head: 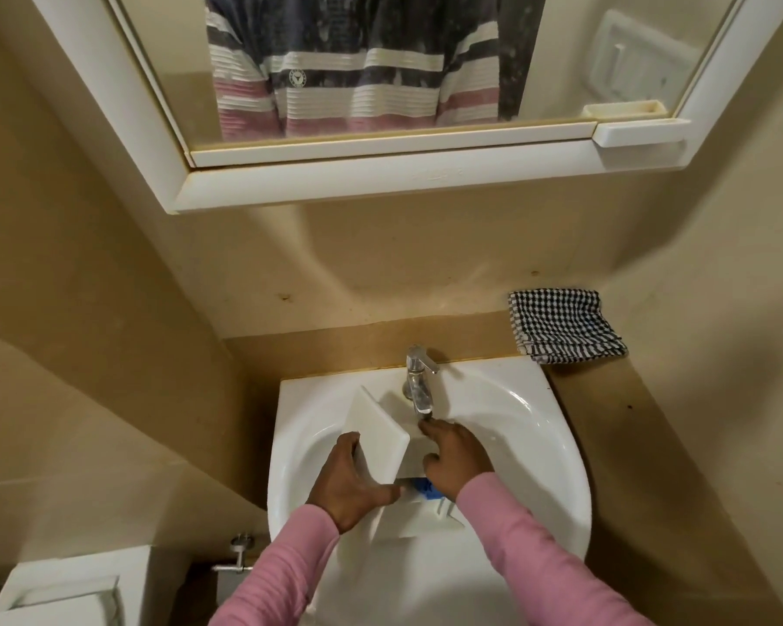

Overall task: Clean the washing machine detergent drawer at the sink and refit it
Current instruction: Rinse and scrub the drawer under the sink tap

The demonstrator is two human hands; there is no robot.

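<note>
The detergent drawer [378,438] is out of the machine and lies tilted in the sink [516,408], its white front panel raised toward the basin's back-left and its open body running down toward the front edge, directly beneath the spout of the tap [419,386]. So the carrying step is done and the washing looks to be under way; by my judgement, rinsing, drying and the whole refit are left. The left hand [351,483] grips the drawer at the lower edge of the front panel, fingers curled over its left side and thumb stretched along the bottom. The right hand [455,454] reaches into the drawer's body just under the spout, fingers bent and touching the inner wall; at this angle I cannot tell whether it pinches that wall or only rubs it, though no brush or sponge shows in it. A blue insert [426,487] sits in the drawer just beside the right wrist, partly covered by it, and probably needs attention of its own. On the counter [652,445] at the sink's back-right corner a folded checked cloth [563,327] lies near, well placed for drying. A mirror cabinet [335,183] hangs above the basin, a toilet cistern [64,589] stands off the sink's front-left side, and a wall valve [240,558] shows between the two. The low spout is the chief obstacle, leaving little room to turn the drawer under it.
</note>
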